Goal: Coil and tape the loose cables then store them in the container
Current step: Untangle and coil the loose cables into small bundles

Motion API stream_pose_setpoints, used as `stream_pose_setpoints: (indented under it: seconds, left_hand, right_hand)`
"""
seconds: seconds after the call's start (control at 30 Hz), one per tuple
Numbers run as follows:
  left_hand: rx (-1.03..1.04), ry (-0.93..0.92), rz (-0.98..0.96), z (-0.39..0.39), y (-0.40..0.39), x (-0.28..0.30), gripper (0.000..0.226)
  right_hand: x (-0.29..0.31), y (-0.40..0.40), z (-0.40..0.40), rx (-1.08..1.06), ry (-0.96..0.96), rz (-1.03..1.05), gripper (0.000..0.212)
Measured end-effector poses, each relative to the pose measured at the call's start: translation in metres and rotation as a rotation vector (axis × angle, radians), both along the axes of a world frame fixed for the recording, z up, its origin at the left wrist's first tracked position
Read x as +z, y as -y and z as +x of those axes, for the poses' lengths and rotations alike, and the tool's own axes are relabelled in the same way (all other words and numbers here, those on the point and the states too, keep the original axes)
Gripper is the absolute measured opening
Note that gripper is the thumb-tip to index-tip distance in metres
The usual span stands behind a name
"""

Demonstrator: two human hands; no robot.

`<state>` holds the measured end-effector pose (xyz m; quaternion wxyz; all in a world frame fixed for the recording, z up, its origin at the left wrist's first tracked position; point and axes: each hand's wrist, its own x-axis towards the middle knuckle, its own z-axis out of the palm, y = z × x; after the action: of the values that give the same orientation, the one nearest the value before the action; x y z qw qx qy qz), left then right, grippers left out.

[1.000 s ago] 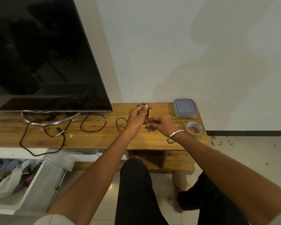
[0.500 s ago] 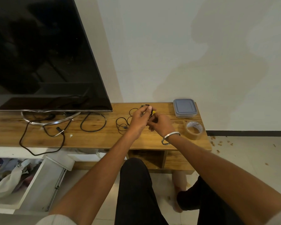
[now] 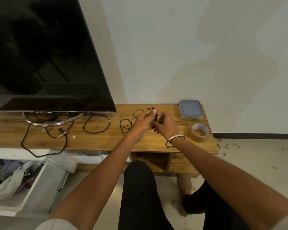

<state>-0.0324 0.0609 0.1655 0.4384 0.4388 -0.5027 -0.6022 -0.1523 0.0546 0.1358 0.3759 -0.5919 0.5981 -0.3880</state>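
left hand (image 3: 140, 124): pinches thin black cable (image 3: 126, 126) | right hand (image 3: 165, 126): fingers closed on same cable | loops trail onto wooden stand (image 3: 106, 140) | tape roll (image 3: 200, 132), lidded container (image 3: 190, 109) right

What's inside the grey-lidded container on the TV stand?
Cannot tell. The container sits closed at the back right of the TV stand, and its opaque grey lid hides the contents. Nothing rests on top. The tape roll stands apart, in front of it.
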Motion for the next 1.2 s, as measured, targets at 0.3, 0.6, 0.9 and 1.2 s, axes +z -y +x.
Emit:
stream_pose_setpoints:
  seconds: [0.3,0.6,0.9,1.2]
  left_hand:
    - [-0.004,-0.080,0.061,0.001,0.005,-0.003,0.032]
    - [-0.015,-0.144,0.029,0.009,0.011,-0.010,0.031]
    - [0.007,-0.248,0.094,0.014,0.019,-0.027,0.029]
    - [0.203,0.075,0.217,-0.001,0.032,-0.065,0.029]
  right_hand:
    - [0.005,0.000,-0.002,0.024,-0.041,-0.063,0.020]
    - [-0.005,0.001,-0.005,0.083,0.119,0.000,0.009]
    - [-0.014,0.010,-0.010,-0.050,0.157,0.034,0.020]
    - [-0.042,0.022,-0.014,-0.196,0.102,0.047,0.014]
